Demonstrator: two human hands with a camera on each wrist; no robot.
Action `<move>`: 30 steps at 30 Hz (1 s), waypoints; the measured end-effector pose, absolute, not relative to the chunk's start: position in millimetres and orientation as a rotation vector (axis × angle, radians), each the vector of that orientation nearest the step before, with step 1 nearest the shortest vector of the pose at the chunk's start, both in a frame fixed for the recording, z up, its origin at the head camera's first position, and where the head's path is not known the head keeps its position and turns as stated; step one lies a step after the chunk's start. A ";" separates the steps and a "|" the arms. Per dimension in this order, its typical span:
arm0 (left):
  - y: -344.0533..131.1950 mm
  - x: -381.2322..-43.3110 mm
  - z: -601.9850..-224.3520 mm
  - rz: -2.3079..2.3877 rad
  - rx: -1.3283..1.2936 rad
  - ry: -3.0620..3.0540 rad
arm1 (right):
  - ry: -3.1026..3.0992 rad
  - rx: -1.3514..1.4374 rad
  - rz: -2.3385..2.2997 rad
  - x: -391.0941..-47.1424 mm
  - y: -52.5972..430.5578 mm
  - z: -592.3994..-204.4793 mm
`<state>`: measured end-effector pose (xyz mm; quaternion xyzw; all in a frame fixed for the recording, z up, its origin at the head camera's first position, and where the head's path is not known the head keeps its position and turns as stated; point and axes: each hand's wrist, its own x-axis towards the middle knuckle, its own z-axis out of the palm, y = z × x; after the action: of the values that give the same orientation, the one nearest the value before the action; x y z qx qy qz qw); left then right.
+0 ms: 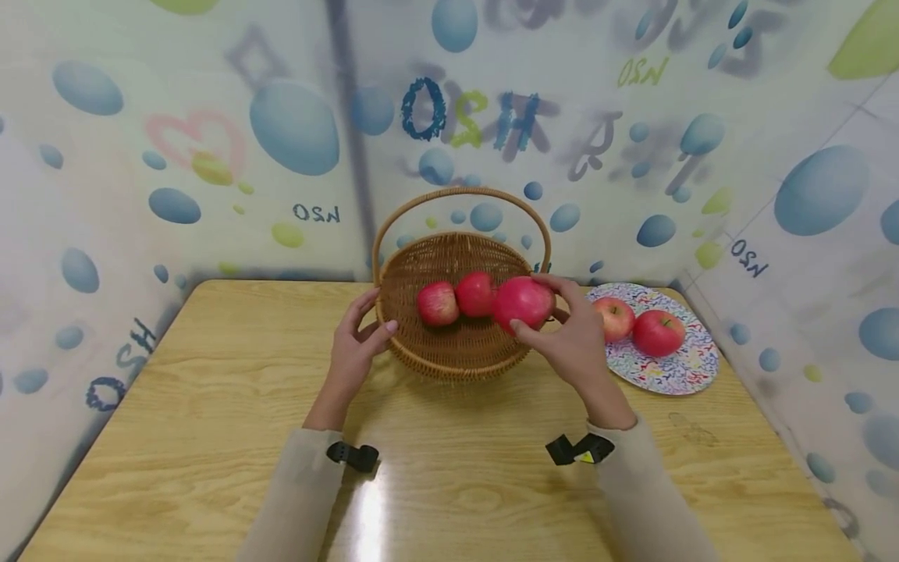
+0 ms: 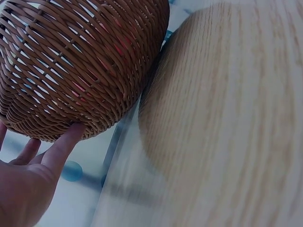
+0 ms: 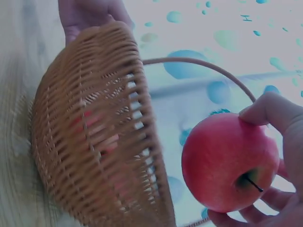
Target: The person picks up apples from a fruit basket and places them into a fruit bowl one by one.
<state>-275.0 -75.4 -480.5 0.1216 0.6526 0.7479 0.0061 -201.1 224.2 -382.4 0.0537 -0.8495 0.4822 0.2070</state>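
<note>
A brown wicker basket (image 1: 456,363) with a tall arched handle stands toward the back of the table, two red apples (image 1: 438,304) inside it. My left hand (image 1: 357,343) grips the basket's left rim, thumb toward the front. In the left wrist view, that hand (image 2: 33,182) touches the woven side. My right hand (image 1: 572,332) holds a red apple (image 1: 523,303) over the basket's right side. Seen from the right wrist, this apple (image 3: 229,163) shows its stem, with the thumb on one side and fingers on the other.
To the right lies a patterned oval plate (image 1: 681,378) bearing two more apples (image 1: 659,333). The wooden table (image 1: 463,484) meets walls (image 1: 597,140) printed with blue drops at its back and sides. The arched handle (image 1: 460,191) rises above the basket.
</note>
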 end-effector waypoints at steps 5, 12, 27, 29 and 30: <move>-74.6 -274.6 -479.4 2.346 0.374 2.043 | -2.277 0.045 1.369 -188.9 242.2 -384.7; -72.9 -274.0 -478.7 2.357 0.363 2.046 | -2.211 -0.117 1.372 -184.6 262.5 -391.8; -71.2 -276.9 -484.8 2.317 0.354 2.090 | -2.130 -0.350 1.306 -195.3 310.7 -408.7; -72.5 -277.1 -484.4 2.310 0.344 2.096 | -2.133 -0.378 1.264 -196.0 316.0 -410.1; -72.9 -277.4 -484.4 2.307 0.339 2.099 | -2.130 -0.377 1.256 -196.1 318.8 -410.5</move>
<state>-277.4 -72.9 -484.4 0.1081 0.6691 0.7353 0.0021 -196.1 318.8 -410.5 -0.1430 -0.8083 0.4768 0.3145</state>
